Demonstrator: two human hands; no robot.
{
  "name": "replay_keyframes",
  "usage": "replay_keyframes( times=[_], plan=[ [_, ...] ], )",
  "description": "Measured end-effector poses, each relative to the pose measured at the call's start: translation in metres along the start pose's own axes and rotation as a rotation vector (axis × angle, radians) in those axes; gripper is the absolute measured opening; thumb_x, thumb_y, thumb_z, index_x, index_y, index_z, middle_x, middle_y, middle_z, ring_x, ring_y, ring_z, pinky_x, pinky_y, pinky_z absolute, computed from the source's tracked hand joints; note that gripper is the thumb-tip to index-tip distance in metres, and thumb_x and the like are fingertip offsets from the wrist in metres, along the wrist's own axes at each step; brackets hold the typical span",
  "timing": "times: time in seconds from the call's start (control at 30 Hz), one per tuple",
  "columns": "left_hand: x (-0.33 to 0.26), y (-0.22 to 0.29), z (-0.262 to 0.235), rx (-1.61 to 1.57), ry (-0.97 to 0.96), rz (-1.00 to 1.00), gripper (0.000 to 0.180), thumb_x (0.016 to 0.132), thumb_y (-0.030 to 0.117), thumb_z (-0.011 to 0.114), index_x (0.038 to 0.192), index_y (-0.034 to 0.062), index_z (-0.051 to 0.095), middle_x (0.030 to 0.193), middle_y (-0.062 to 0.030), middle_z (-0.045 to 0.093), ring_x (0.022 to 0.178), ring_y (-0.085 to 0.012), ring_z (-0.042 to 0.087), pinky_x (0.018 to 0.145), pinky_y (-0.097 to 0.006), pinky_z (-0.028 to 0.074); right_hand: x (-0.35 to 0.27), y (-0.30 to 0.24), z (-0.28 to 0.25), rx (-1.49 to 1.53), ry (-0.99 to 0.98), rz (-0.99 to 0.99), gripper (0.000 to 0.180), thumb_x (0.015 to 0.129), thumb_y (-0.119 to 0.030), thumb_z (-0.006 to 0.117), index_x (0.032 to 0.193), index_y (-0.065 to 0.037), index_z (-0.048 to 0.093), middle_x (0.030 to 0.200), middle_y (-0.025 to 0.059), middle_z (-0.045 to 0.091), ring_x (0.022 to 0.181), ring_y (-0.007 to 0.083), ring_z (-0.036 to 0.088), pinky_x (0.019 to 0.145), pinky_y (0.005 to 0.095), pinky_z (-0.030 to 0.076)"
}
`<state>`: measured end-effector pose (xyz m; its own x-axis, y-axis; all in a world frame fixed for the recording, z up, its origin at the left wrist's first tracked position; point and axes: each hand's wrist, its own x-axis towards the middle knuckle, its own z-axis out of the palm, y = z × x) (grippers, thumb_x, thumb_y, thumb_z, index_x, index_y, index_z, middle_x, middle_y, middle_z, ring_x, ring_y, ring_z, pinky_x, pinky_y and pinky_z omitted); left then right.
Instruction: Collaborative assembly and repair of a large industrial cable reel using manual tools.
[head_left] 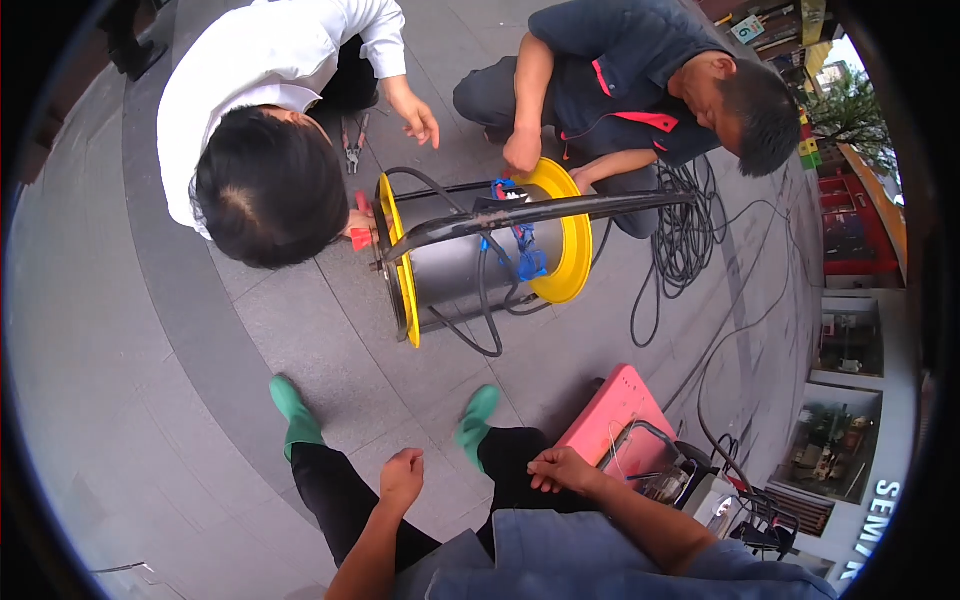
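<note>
The cable drum [480,255] lies on its side in front of the person's green shoes. It looks heavy and hard, so its black frame bar is the best handle. The left hand [402,478] is a closed fist on the knee, well short of the drum. The right hand [560,468] rests loosely curled, holding nothing.

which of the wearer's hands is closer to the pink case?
Right. The right hand rests on the knee just beside the pink case; the left hand, a closed fist, sits well left of it.
</note>
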<state>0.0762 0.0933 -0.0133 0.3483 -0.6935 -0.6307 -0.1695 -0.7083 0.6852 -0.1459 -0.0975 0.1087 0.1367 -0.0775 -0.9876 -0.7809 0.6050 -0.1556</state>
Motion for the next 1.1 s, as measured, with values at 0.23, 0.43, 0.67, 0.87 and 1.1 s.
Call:
replay_keyframes(
  times=[0.23, 0.43, 0.67, 0.87, 1.1],
  plan=[
    [-0.01, -0.038, -0.101, -0.023, -0.002, -0.093, 0.016, 0.081, 0.016, 0.052, 0.09, 0.0069, 0.062, 0.084, -0.0161, 0.064, 0.078, -0.034, 0.061, 0.069, -0.042, 0.048, -0.024, -0.042, 0.133, -0.162, 0.034, 0.191, 0.024, 0.087, -0.029, 0.056, 0.089, -0.005, 0.059, 0.072, 0.0027, 0.063, 0.056, 0.0076, 0.056, 0.048, 0.0207, 0.044],
    [-0.021, -0.067, -0.139, -0.159, -0.061, -0.137, 0.018, 0.081, 0.018, 0.051, 0.089, 0.0065, 0.062, 0.084, -0.0163, 0.064, 0.078, -0.0337, 0.061, 0.07, -0.042, 0.048, -0.025, -0.112, 0.231, -0.512, -0.057, -0.006, 0.028, 0.085, -0.029, 0.057, 0.089, -0.002, 0.062, 0.075, 0.0068, 0.064, 0.066, 0.0126, 0.06, 0.06, 0.0268, 0.047],
    [-0.007, -0.072, -0.154, -0.22, 0.069, -0.043, 0.017, 0.081, 0.011, 0.051, 0.09, 0.0004, 0.061, 0.076, -0.0154, 0.064, 0.065, -0.0252, 0.063, 0.061, -0.034, 0.048, -0.017, -0.169, 0.267, -0.506, -0.224, -0.271, 0.025, 0.085, -0.025, 0.054, 0.087, -0.001, 0.059, 0.073, 0.0126, 0.06, 0.073, 0.0202, 0.06, 0.067, 0.0313, 0.046],
    [0.02, -0.054, -0.174, -1.034, 0.061, -0.562, 0.018, 0.087, 0.007, 0.048, 0.096, -0.0045, 0.058, 0.073, -0.0091, 0.061, 0.057, -0.0121, 0.056, 0.055, -0.024, 0.047, 0.009, -0.19, 0.267, -0.691, -0.286, -0.28, 0.022, 0.088, -0.024, 0.053, 0.087, -0.002, 0.056, 0.073, 0.0143, 0.06, 0.068, 0.0247, 0.06, 0.062, 0.0325, 0.045],
    [0.08, -0.067, -0.18, -1.204, 0.127, -0.489, 0.017, 0.088, 0.008, 0.047, 0.098, -0.0023, 0.058, 0.076, -0.0074, 0.062, 0.062, -0.0107, 0.056, 0.059, -0.022, 0.044, 0.02, -0.21, 0.264, -0.75, -0.25, -0.145, 0.018, 0.088, -0.021, 0.054, 0.088, -0.003, 0.058, 0.074, 0.0117, 0.061, 0.066, 0.0196, 0.06, 0.062, 0.03, 0.046]
  ],
)
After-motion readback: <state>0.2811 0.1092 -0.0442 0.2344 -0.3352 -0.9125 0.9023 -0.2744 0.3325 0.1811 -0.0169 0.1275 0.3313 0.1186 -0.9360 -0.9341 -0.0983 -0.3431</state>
